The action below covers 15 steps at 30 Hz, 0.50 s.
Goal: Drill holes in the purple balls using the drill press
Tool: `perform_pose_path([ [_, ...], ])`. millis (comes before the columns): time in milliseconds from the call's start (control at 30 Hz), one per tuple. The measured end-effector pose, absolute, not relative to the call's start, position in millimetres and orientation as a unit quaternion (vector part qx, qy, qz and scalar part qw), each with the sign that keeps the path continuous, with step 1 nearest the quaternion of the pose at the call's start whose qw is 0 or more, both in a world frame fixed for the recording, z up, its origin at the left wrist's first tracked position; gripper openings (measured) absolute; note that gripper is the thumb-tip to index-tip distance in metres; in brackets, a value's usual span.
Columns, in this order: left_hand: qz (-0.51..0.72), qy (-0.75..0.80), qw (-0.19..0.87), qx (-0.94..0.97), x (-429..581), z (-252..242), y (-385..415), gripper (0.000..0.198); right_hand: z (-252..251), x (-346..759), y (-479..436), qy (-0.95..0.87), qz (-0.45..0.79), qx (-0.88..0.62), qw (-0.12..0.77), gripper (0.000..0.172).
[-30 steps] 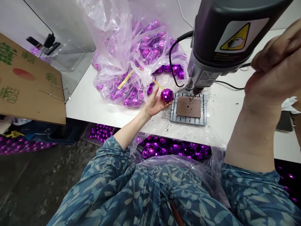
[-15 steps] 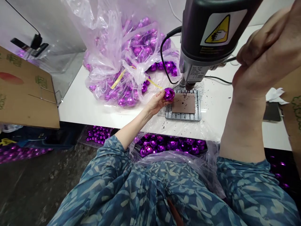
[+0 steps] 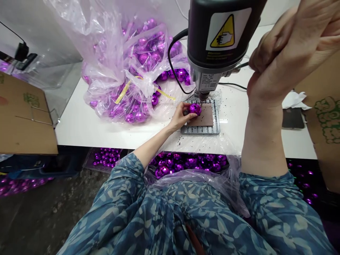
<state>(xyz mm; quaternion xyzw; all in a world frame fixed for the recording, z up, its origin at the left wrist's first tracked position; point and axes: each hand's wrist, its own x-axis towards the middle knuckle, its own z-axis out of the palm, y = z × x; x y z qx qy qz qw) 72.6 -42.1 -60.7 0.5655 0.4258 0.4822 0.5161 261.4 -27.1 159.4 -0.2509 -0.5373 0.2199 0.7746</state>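
Observation:
My left hand [image 3: 182, 115] is closed around a purple faceted ball [image 3: 195, 108] and holds it on the brown pad [image 3: 205, 118] of the metal base plate [image 3: 202, 130], right under the drill bit. The grey bench drill head [image 3: 220, 33] hangs above it. My right hand [image 3: 288, 49] is raised at the right, fingers wrapped round the drill's thin metal lever [image 3: 243, 65].
A big clear plastic bag [image 3: 124, 71] of purple balls lies on the white table [image 3: 85, 127]. Another bag of balls [image 3: 191, 164] sits in my lap below the table edge. Cardboard boxes [image 3: 23, 113] stand left and right [image 3: 325, 117]. A phone [image 3: 292, 118] and tissue lie at the right.
My left hand has carried the ball right, from beside the plate onto the pad under the bit. My right hand stays on the lever. My view has shifted, sliding the scene left.

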Motion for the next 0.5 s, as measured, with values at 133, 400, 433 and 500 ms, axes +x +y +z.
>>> perform_pose_path([
  [133, 0.479, 0.439, 0.5, 0.572, 78, -59, -45, 0.068, 158, 260, -21, -0.513, 0.221, -0.225, 0.799, 0.077],
  [400, 0.45, 0.47, 0.466, 0.599, 86, -47, -58, 0.058, 159, 257, -24, -0.508, 0.227, -0.218, 0.802, 0.073],
  [433, 0.448, 0.471, 0.46, 0.605, 88, -45, -59, 0.057, 159, 257, -24, -0.508, 0.226, -0.217, 0.802, 0.072],
  [500, 0.45, 0.472, 0.449, 0.612, 93, -44, -61, 0.056, 158, 258, -23, -0.511, 0.225, -0.215, 0.801, 0.072],
])
